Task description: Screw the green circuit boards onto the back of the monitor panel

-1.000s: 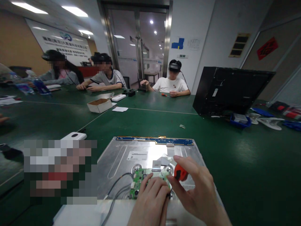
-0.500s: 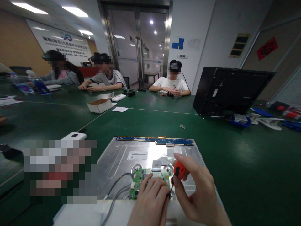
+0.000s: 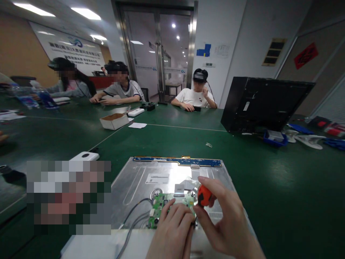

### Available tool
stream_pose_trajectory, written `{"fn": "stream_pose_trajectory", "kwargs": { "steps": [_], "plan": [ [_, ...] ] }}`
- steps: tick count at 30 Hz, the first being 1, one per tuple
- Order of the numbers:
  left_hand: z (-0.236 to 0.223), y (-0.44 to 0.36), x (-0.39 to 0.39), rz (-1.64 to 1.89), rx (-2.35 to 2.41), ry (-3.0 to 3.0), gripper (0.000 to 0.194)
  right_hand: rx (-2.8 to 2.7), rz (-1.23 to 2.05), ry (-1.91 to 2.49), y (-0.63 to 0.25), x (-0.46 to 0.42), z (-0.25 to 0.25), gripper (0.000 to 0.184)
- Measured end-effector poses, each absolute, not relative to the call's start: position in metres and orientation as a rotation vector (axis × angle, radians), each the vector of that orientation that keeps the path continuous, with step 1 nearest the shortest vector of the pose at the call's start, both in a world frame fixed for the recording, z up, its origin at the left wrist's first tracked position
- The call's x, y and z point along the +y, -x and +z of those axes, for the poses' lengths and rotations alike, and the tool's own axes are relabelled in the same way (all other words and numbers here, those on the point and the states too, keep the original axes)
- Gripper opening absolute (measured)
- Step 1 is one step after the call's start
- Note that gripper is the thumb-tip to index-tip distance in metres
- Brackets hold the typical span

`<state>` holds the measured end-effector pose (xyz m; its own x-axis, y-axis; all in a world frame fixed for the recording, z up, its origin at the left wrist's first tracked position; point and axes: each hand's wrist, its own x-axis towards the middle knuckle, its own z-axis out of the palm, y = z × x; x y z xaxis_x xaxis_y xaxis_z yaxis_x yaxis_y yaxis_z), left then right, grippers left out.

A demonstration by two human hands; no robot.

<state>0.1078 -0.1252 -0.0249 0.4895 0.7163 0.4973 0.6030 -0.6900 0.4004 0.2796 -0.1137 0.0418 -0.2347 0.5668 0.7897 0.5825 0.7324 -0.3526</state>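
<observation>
A silver metal display panel (image 3: pixel 151 172) lies back-up on the green table right in front of me, with a blue strip board (image 3: pixel 178 160) along its far edge. A small green circuit board (image 3: pixel 164 203) sits on the panel near me, and grey cables (image 3: pixel 134 216) run from it. My left hand (image 3: pixel 172 233) rests on the green board with its fingers curled, pressing it down. My right hand (image 3: pixel 229 223) is closed round an orange-handled screwdriver (image 3: pixel 204 195), its tip down at the board's right edge beside my left fingers.
A black monitor shell (image 3: pixel 264 104) stands at the right, with a blue tray (image 3: pixel 275 138) and white parts beside it. An open cardboard box (image 3: pixel 114 120) and a white device (image 3: pixel 84 156) lie to the left. Three people sit at the far side of the table.
My right hand has turned the screwdriver handle slightly in place. The left hand stays on the board. The person in the white shirt across the table has raised a hand to their head.
</observation>
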Motion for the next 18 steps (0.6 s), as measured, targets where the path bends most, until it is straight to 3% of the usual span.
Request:
{"fn": "stream_pose_trajectory", "kwargs": {
  "steps": [8,18],
  "plan": [
    [-0.0257,-0.1050,-0.1242,0.925,1.127,-2.593,0.026,-1.889,0.007,0.912,-0.2801,-0.1165,0.0397,0.055],
    [-0.0249,-0.1042,-0.1233,0.908,1.120,-2.615,0.027,-1.883,-0.025,0.880,-0.2775,-0.1126,0.0419,0.043]
  ]
}}
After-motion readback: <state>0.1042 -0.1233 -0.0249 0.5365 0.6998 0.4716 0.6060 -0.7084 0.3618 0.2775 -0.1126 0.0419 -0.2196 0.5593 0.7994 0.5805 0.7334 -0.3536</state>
